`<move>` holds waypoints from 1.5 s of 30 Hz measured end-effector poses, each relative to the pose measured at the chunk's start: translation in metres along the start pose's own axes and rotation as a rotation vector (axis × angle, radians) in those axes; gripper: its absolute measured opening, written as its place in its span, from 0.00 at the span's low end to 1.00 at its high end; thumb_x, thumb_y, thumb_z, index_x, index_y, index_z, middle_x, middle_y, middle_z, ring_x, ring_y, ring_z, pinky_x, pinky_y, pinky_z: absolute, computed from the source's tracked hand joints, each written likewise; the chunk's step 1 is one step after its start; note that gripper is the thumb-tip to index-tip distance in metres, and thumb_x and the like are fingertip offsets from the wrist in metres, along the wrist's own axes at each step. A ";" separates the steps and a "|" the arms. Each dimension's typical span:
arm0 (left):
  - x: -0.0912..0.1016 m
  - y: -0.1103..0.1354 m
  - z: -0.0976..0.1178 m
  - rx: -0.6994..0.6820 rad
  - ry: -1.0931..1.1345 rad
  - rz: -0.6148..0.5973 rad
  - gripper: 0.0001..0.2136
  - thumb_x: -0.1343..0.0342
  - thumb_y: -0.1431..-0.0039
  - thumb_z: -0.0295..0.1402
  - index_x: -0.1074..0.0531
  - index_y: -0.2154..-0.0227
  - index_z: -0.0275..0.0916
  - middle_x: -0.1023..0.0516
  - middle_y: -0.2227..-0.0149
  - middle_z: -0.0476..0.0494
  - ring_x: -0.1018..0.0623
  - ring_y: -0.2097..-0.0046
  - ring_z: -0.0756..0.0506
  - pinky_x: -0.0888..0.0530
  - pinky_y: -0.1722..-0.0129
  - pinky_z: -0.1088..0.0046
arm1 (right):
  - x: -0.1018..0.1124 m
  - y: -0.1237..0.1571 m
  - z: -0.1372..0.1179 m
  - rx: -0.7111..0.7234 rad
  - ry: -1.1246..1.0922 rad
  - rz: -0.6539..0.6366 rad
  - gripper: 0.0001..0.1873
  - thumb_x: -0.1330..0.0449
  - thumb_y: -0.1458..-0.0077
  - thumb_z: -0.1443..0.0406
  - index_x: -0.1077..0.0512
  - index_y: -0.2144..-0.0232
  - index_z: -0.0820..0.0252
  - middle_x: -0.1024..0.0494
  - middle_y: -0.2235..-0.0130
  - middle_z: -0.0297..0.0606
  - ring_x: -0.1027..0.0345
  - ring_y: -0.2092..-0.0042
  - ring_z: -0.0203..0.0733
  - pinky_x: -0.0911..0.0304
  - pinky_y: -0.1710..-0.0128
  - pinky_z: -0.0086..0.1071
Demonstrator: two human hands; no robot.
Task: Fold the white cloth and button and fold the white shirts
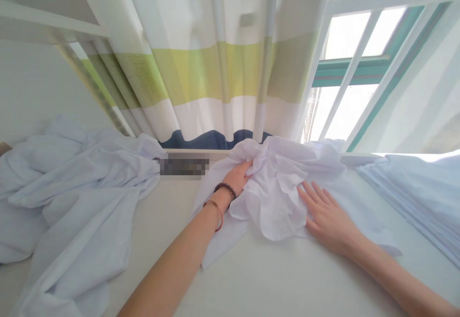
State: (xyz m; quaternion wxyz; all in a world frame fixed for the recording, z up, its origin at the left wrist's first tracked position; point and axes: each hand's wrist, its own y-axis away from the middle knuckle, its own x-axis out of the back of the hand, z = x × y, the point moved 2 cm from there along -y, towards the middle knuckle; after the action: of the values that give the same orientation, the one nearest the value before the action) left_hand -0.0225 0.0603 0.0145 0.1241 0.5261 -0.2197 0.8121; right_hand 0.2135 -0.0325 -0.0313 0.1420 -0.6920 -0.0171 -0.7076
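A crumpled white cloth (276,202) lies on the pale surface in front of me, its middle bunched up in loose folds. My left hand (237,179), with a dark beaded bracelet and a reddish bangle on the wrist, is closed on the cloth's left side, some fingertips lost among the folds. Resting flat on the right side of the same cloth is my right hand (325,217), fingers outstretched and spread. Whether the cloth is a garment or a sheet cannot be made out.
A large heap of white cloth (86,197) lies at left. A stack of folded pale cloths (424,192) sits at right. Behind hang striped curtains (223,73), beside white rails (348,77) and a window. A blurred-out dark item (184,164) lies near the back edge.
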 end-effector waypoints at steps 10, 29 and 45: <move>-0.004 0.004 -0.015 0.167 -0.135 0.033 0.26 0.52 0.38 0.43 0.43 0.40 0.37 0.40 0.40 0.31 0.38 0.39 0.33 0.38 0.41 0.55 | 0.012 0.001 -0.008 0.026 -0.023 -0.057 0.33 0.58 0.38 0.52 0.44 0.37 0.63 0.49 0.33 0.46 0.60 0.33 0.54 0.55 0.36 0.49; 0.016 0.010 -0.006 0.201 -0.303 -0.101 0.19 0.50 0.36 0.40 0.35 0.47 0.34 0.31 0.46 0.35 0.31 0.45 0.39 0.33 0.46 0.57 | 0.016 0.003 -0.007 0.009 -0.094 -0.073 0.34 0.60 0.37 0.50 0.45 0.36 0.61 0.52 0.32 0.45 0.62 0.33 0.53 0.58 0.35 0.48; 0.055 0.064 0.098 -0.210 -0.271 -0.342 0.30 0.41 0.50 0.43 0.40 0.44 0.45 0.35 0.46 0.39 0.34 0.46 0.36 0.37 0.45 0.56 | 0.095 0.039 0.018 0.070 -0.244 -0.483 0.30 0.45 0.45 0.55 0.35 0.42 0.58 0.33 0.41 0.45 0.39 0.41 0.54 0.40 0.45 0.44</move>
State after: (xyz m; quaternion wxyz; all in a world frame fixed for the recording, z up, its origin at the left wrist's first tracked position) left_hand 0.0051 -0.0448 0.0845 0.2832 0.6439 -0.2254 0.6740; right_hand 0.2396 -0.0830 0.0563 -0.0103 -0.7427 -0.2230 -0.6313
